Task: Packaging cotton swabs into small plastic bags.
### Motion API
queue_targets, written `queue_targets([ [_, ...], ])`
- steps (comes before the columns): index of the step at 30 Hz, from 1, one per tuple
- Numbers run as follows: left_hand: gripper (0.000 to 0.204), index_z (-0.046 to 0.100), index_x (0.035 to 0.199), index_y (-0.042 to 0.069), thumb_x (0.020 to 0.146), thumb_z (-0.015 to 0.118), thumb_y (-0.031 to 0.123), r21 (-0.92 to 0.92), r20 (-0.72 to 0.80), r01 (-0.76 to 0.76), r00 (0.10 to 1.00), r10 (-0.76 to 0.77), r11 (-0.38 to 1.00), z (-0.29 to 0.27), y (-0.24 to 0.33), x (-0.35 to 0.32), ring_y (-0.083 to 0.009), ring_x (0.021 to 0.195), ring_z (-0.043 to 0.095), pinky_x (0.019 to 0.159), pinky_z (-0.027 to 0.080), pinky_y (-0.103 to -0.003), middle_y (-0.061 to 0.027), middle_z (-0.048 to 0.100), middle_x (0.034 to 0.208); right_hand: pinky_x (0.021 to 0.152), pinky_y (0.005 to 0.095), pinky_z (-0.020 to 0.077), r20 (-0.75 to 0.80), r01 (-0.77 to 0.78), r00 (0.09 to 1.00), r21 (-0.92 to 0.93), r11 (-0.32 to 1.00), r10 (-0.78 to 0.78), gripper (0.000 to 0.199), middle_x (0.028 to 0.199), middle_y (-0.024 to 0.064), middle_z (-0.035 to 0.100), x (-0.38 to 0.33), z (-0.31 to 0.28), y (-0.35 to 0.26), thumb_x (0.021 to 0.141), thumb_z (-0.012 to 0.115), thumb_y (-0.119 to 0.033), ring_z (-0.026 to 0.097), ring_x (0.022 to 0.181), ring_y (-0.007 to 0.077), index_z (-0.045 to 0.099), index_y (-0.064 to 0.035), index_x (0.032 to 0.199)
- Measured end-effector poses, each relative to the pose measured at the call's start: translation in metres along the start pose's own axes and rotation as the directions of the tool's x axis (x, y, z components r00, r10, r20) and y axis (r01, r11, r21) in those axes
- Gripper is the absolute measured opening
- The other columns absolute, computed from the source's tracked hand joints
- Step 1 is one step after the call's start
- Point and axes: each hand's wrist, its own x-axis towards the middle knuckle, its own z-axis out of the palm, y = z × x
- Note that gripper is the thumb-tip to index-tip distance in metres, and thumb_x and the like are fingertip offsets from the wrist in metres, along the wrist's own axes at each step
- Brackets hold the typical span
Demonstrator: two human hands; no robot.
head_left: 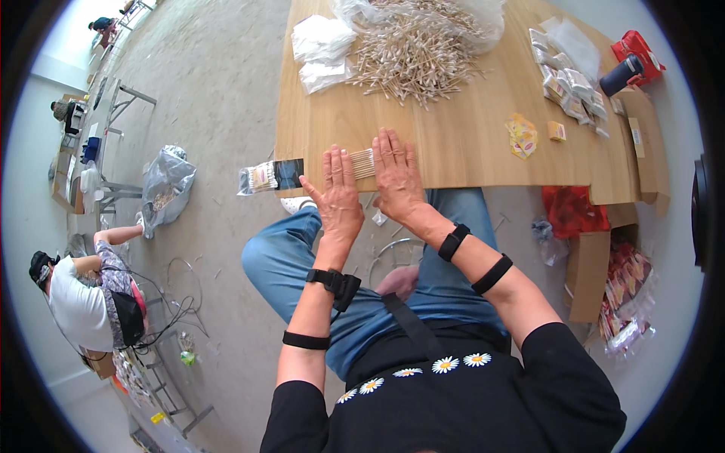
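A small row of cotton swabs [363, 164] lies side by side on the wooden table, near its front edge. My left hand [340, 198] rests flat at the row's left end, thumb pointing out to the left. At the right end lies my right hand [398, 177], fingers stretched out. Both palms face down, and the fingers touch or cover the swab tips. Just left of my left hand, a dark flat piece [289, 174] sits at the table corner. Beside it, a clear bag of cotton swabs [258, 178] sticks out past the table edge.
A big heap of loose swabs [411, 60] fills the far middle, beside white plastic bags [321, 45]. Filled packs [570, 87], a dark bottle [621, 76] and a small yellow box [556, 130] stand right. Another person [87, 298] sits far left, near a grey sack [168, 189].
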Motion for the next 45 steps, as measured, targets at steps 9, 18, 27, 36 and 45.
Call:
queue_targets([
  [9, 0.108, 0.020, 0.155, 0.006, 0.062, 0.076, 0.006, 0.094, -0.010, -0.006, 1.000, 0.007, 0.996, 0.004, -0.003, 0.001, -0.0227, 0.152, 0.012, 0.112, 0.005, -0.072, -0.0079, 0.015, 0.163, 0.120, 0.0525, 0.0129, -0.006, 0.128, 0.992, -0.045, 0.991, -0.129, 0.110, 0.160, 0.0157, 0.021, 0.004, -0.008, 0.017, 0.061, 0.083, -0.031, 0.016, 0.150, 0.0309, 0.028, -0.0002, 0.151],
  [18, 0.108, 0.020, 0.155, 0.008, 0.064, 0.078, 0.015, 0.191, -0.028, -0.010, 1.000, 0.015, 0.982, 0.008, -0.003, 0.002, -0.0218, 0.152, 0.011, 0.112, 0.006, -0.073, -0.0078, 0.015, 0.163, 0.120, 0.0508, 0.0165, -0.004, 0.232, 0.972, 0.109, 0.967, -0.233, 0.118, 0.160, 0.0176, 0.019, 0.001, -0.005, 0.000, 0.058, 0.089, -0.034, 0.016, 0.150, 0.0326, 0.025, -0.0006, 0.152],
  [27, 0.081, 0.043, 0.140, -0.002, 0.070, 0.080, 0.017, -0.298, -0.279, 0.024, 0.954, -0.111, 0.954, -0.043, -0.030, -0.025, -0.0331, 0.134, 0.042, 0.112, 0.029, -0.052, -0.0177, 0.046, 0.142, 0.121, 0.0484, 0.0148, 0.024, 0.219, 0.975, 0.090, 0.972, -0.222, 0.113, 0.161, 0.0180, 0.018, 0.000, -0.004, -0.004, 0.063, 0.086, -0.027, 0.013, 0.151, 0.0331, 0.023, 0.0008, 0.152],
  [36, 0.053, 0.061, 0.099, 0.005, 0.083, 0.075, 0.054, -0.898, 0.438, 0.303, 0.535, -0.722, -0.320, -0.010, -0.133, -0.041, -0.0102, 0.071, 0.055, 0.065, 0.047, -0.028, -0.0021, 0.060, 0.080, 0.122, 0.0446, 0.0161, 0.012, 0.200, 0.979, 0.130, 0.971, -0.204, 0.110, 0.159, 0.0206, 0.019, 0.000, -0.009, -0.011, 0.062, 0.084, -0.024, 0.015, 0.150, 0.0349, 0.023, 0.0029, 0.150],
  [45, 0.050, 0.061, 0.090, 0.012, 0.077, 0.078, 0.057, -0.739, 0.524, 0.070, 0.685, -0.506, -0.671, 0.016, -0.170, 0.012, -0.0071, 0.055, 0.050, 0.047, 0.041, -0.022, 0.0041, 0.056, 0.067, 0.122, 0.0460, 0.0155, -0.007, 0.184, 0.983, 0.144, 0.972, -0.185, 0.119, 0.158, 0.0263, 0.018, 0.007, -0.008, -0.033, 0.058, 0.088, -0.030, 0.014, 0.149, 0.0399, 0.021, 0.0076, 0.150],
])
